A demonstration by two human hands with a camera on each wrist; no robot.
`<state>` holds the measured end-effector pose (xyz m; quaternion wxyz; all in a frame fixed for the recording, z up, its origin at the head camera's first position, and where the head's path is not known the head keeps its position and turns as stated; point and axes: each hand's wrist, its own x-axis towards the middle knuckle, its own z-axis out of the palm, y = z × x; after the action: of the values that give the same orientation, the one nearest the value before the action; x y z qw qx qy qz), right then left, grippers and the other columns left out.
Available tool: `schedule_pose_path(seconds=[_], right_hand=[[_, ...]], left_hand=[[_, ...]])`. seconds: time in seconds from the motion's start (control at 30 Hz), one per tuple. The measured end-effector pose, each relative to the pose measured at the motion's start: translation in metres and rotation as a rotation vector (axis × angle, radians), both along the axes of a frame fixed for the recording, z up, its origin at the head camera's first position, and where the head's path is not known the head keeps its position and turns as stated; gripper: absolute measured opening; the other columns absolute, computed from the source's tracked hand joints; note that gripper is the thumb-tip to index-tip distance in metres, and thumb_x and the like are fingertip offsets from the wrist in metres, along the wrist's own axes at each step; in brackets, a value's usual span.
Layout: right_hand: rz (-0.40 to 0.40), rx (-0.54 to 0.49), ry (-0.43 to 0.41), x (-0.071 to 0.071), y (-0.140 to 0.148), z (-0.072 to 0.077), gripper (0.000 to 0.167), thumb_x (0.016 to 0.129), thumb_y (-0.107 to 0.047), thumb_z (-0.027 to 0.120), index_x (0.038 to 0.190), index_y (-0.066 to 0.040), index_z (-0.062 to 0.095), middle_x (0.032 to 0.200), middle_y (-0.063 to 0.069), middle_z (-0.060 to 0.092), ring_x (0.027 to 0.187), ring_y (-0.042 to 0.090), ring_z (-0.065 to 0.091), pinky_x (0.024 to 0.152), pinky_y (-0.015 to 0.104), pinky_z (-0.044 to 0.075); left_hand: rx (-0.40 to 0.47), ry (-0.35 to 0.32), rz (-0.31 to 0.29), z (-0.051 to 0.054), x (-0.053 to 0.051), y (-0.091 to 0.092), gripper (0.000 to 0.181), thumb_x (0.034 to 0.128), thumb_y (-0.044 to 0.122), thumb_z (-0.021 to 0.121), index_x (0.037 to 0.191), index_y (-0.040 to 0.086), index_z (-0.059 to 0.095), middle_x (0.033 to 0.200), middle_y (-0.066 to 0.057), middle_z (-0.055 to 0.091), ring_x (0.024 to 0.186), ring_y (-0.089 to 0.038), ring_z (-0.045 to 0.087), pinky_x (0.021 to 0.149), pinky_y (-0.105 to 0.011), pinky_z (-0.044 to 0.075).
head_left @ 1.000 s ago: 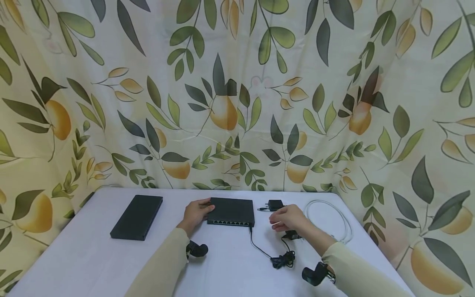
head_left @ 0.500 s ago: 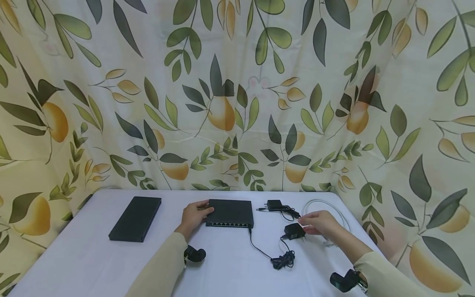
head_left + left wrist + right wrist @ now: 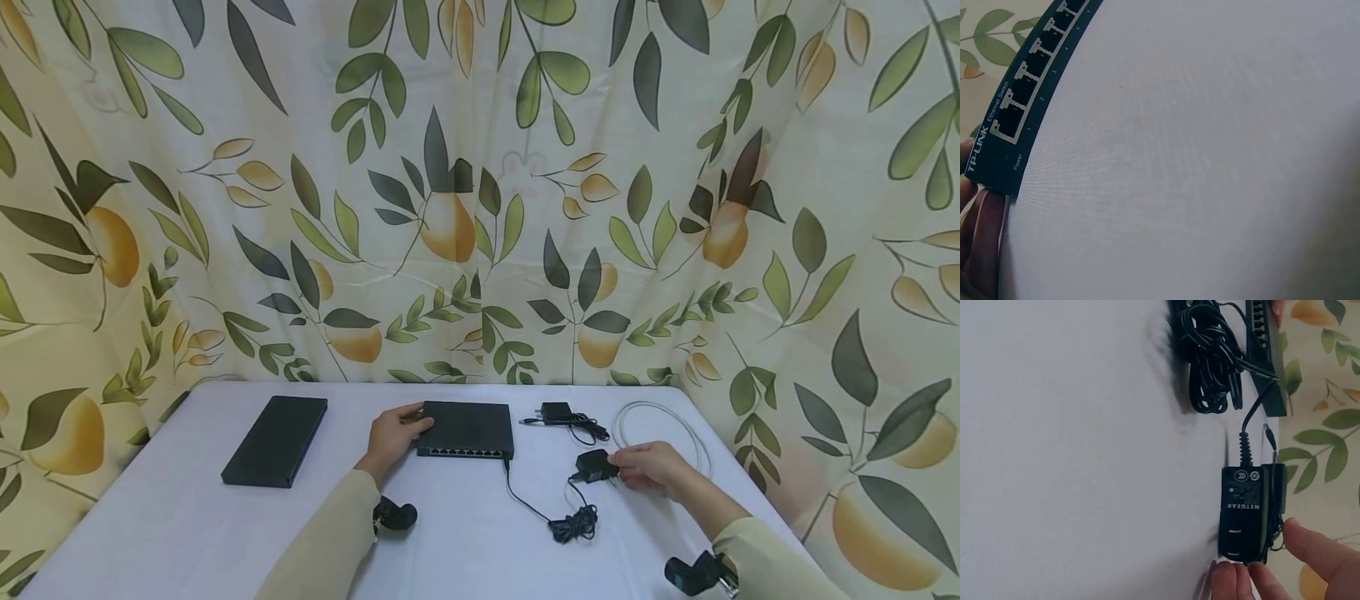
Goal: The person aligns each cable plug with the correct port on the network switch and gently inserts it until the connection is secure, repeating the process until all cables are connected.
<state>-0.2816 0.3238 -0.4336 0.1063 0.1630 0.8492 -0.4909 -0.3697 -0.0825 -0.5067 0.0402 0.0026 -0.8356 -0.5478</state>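
Since a second ago, the right hand (image 3: 654, 468) has shifted rightward, from just behind a black power adapter (image 3: 592, 466) to its right-hand end. That adapter lies on the white worktop (image 3: 187, 542) directly left of the right fingers (image 3: 1225, 581), its long axis running roughly left to right, toward them. They touch its end, thumb (image 3: 1313, 547) spread apart from them; whether they pinch it, I cannot tell. Its cord (image 3: 1245, 449) leaves the opposite end for a tied coil (image 3: 574, 526), then reaches the network box (image 3: 467, 423). The left hand (image 3: 387, 440) grips that box's left end, well apart from the adapter, so the right is nearer.
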Motion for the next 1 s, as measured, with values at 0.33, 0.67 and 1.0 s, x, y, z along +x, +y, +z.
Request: schedule_pose_path(seconds=[0.33,0.67,1.0], right_hand=[[-0.018,-0.043,-0.006,0.000,-0.004,-0.009,0.037,0.084,-0.010,0.077,0.111,0.012,0.062,0.087,0.009,0.069,0.072,0.015,0.065,0.071,0.029,0.059],[-0.034,-0.049,-0.021,-0.003,-0.008,-0.008,0.040,0.081,-0.007,0.079,0.111,0.011,0.059,0.086,0.011,0.067,0.071,0.015,0.064,0.070,0.028,0.059],[-0.032,-0.086,-0.003,-0.002,-0.013,-0.004,0.041,0.082,-0.007,0.078,0.113,0.009,0.056,0.089,0.010,0.063,0.074,0.016,0.061,0.071,0.028,0.058]], left_hand=[[0.005,0.019,-0.017,0.000,0.000,-0.001,0.044,0.0879,0.023,0.075,0.129,0.009,0.065,0.117,-0.011,0.069,0.099,-0.021,0.070,0.076,-0.030,0.059],[-0.008,0.034,-0.027,-0.004,0.000,-0.002,0.045,0.0881,0.022,0.075,0.129,0.008,0.065,0.117,-0.012,0.069,0.099,-0.021,0.070,0.075,-0.030,0.059],[-0.019,0.049,-0.023,-0.003,0.002,-0.001,0.044,0.0885,0.022,0.074,0.129,0.008,0.065,0.117,-0.011,0.070,0.100,-0.021,0.069,0.075,-0.029,0.059]])
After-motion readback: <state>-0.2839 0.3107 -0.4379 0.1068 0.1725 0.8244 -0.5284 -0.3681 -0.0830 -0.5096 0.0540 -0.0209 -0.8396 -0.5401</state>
